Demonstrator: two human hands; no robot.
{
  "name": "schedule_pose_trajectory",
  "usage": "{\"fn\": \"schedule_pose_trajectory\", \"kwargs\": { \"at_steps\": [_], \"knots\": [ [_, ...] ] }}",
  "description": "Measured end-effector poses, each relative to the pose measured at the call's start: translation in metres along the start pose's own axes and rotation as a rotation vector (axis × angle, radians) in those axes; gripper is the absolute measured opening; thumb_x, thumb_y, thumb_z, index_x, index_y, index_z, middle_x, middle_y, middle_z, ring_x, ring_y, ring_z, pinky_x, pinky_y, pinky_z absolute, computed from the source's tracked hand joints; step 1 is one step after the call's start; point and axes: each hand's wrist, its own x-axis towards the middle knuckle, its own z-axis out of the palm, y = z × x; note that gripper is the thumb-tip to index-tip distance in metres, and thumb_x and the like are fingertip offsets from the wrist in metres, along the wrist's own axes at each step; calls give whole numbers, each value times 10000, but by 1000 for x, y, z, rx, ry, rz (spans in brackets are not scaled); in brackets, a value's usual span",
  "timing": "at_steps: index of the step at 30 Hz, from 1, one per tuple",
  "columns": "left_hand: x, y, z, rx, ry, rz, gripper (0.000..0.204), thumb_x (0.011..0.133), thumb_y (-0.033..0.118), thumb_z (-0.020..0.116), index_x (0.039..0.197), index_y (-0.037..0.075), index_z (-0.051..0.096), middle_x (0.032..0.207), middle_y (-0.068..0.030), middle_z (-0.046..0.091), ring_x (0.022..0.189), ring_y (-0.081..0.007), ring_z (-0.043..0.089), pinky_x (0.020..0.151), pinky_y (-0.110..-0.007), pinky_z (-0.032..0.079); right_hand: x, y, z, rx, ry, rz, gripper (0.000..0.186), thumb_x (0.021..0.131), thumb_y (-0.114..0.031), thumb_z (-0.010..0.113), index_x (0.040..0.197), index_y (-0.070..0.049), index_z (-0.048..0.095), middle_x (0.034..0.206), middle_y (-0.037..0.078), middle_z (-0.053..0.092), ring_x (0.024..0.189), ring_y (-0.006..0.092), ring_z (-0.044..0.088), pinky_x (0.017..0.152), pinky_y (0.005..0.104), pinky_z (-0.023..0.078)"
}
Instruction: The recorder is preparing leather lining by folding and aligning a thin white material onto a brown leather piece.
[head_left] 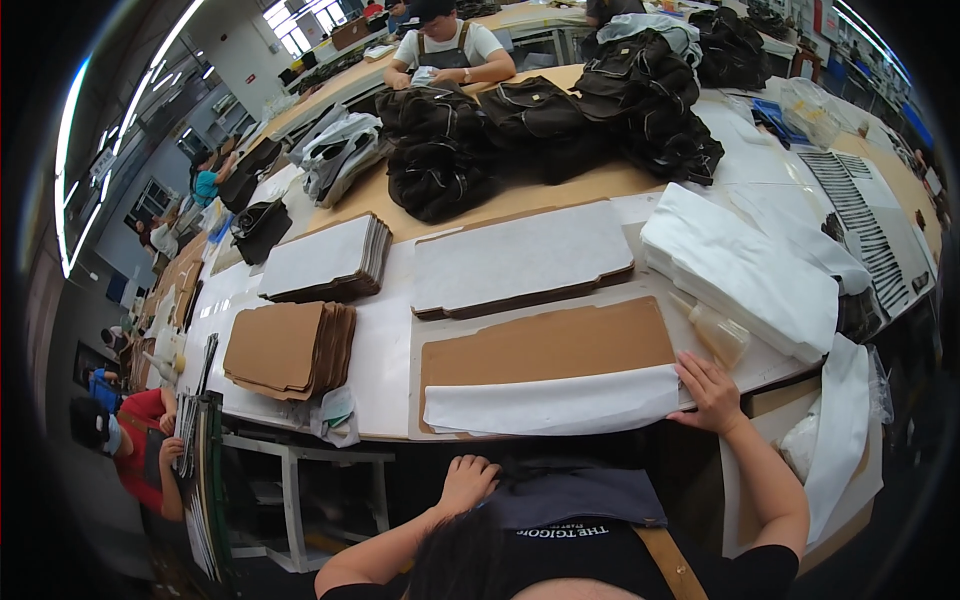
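Observation:
A brown panel (550,345) lies flat at the table's front edge. Along its near side runs a strip of white sheet (550,402), covering that part of the panel. My right hand (712,395) rests at the right end of both, fingers stretched over the panel's edge and thumb apart at the sheet's corner. My left hand (468,484) is below the table edge, close to my apron (580,497), fingers loosely extended with nothing visible in them. Beyond the panel lies a stack of brown-edged panels topped with white (525,255).
White folded sheets (740,265) are piled at right, beside a translucent bottle (722,335). Brown panels (275,348) and white-topped panels (320,255) are stacked at left. Dark bags (540,120) heap at the back, near a person (450,50). Another person in red (145,440) works at left.

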Motion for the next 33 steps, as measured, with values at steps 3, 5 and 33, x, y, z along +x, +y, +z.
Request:
{"fn": "schedule_pose_trajectory", "kwargs": {
  "at_steps": [3,5,33],
  "knots": [
    [-1,-1,-2,-7,-49,3,289,840,317,725,1067,149,661,1072,-42,620,1115,-266,556,946,-393,429,3,0,-3,24,12,3,806,744,-586,762,1292,-20,593,1392,145,581,1274,305,567,1027,415,477],
    [4,-1,8,-39,65,16,330,829,322,734,1073,120,642,1032,-40,621,1053,-257,579,901,-408,442,4,1,-4,44,7,-10,792,751,-570,766,1290,-16,593,1388,149,582,1266,307,572,1022,412,482],
    [31,-18,58,-311,-457,-200,613,808,424,735,1319,118,592,1040,-272,648,963,-426,655,856,-538,494,-16,3,-5,29,22,30,785,764,-555,763,1317,-30,577,1396,144,576,1249,297,580,1009,399,491]
  ]
}}
